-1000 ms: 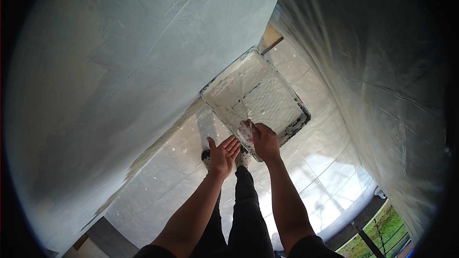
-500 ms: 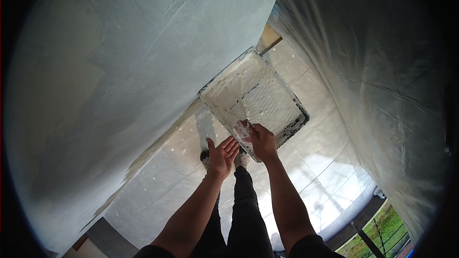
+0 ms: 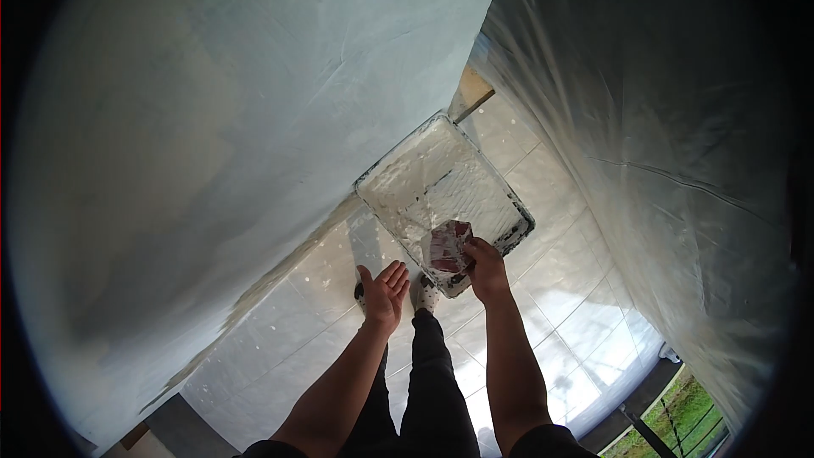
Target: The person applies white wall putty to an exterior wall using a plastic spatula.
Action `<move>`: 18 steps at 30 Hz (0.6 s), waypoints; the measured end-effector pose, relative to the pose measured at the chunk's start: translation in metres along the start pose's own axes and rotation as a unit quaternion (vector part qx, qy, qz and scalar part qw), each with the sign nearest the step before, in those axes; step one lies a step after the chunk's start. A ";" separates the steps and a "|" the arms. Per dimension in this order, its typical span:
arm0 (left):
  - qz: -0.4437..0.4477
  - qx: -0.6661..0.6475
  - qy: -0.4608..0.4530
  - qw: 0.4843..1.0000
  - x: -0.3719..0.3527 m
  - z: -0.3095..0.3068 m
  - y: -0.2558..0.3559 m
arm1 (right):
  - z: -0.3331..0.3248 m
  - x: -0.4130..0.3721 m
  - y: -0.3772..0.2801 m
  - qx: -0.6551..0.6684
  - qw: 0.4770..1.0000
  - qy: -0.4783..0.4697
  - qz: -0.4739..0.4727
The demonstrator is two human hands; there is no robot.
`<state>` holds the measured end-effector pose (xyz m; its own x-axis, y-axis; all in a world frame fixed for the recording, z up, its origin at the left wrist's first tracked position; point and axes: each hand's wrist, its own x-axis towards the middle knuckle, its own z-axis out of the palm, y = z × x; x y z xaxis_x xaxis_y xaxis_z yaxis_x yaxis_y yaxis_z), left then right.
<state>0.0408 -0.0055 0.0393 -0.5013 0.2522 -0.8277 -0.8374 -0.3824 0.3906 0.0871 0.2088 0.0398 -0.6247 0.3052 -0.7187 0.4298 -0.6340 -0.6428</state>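
Observation:
My right hand (image 3: pixel 487 270) grips the edge of a flat reddish-brown scraper (image 3: pixel 450 248), whose face is smeared with white paste. The scraper is over the near end of a rectangular dark-rimmed tray (image 3: pixel 514 203). Thick off-white paste (image 3: pixel 441 174) coats the tray's inside, with ridges and drag marks in it. To the left of the tray's near corner, my left hand (image 3: pixel 386 294) is open, palm up, with fingers spread and nothing in it.
A pale, smeared wall (image 3: pixel 297 76) rises along the left, close to the tray. Clear plastic sheeting (image 3: pixel 661 161) hangs on the right. Below lies a light tiled floor (image 3: pixel 551 288) spotted with white. My feet (image 3: pixel 426 295) stand just behind the tray.
My right hand has drawn back toward me and slightly right, and the scraper's face now shows more fully. My left hand has moved a little down and left, staying open.

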 end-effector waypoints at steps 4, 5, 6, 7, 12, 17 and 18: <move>0.048 0.011 -0.017 0.999 -0.046 0.011 0.020 | 0.006 -0.042 -0.028 0.142 0.988 -0.057 0.001; 0.069 0.024 -0.031 0.997 -0.060 0.016 0.028 | 0.008 -0.053 -0.035 0.105 0.991 -0.071 -0.037; 0.090 0.036 -0.043 0.994 -0.076 0.019 0.036 | 0.008 -0.063 -0.039 0.068 0.991 -0.084 -0.075; 0.112 0.042 -0.058 0.991 -0.091 0.025 0.045 | 0.004 -0.062 -0.030 0.022 0.987 -0.098 -0.128; 0.222 0.072 -0.123 0.964 -0.177 0.060 0.097 | 0.067 -0.165 -0.140 0.168 0.958 -0.224 -0.056; 0.349 0.093 -0.179 0.915 -0.260 0.093 0.141 | 0.103 -0.229 -0.184 0.132 0.951 -0.269 -0.081; 0.377 0.100 -0.191 0.901 -0.278 0.098 0.151 | 0.115 -0.240 -0.193 0.143 0.942 -0.288 -0.095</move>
<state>0.0326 -0.0465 0.3677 -0.9501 0.2907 -0.1129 -0.2316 -0.4151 0.8798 0.0791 0.1759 0.3668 -0.9581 0.0483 -0.2822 0.1329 -0.7978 -0.5881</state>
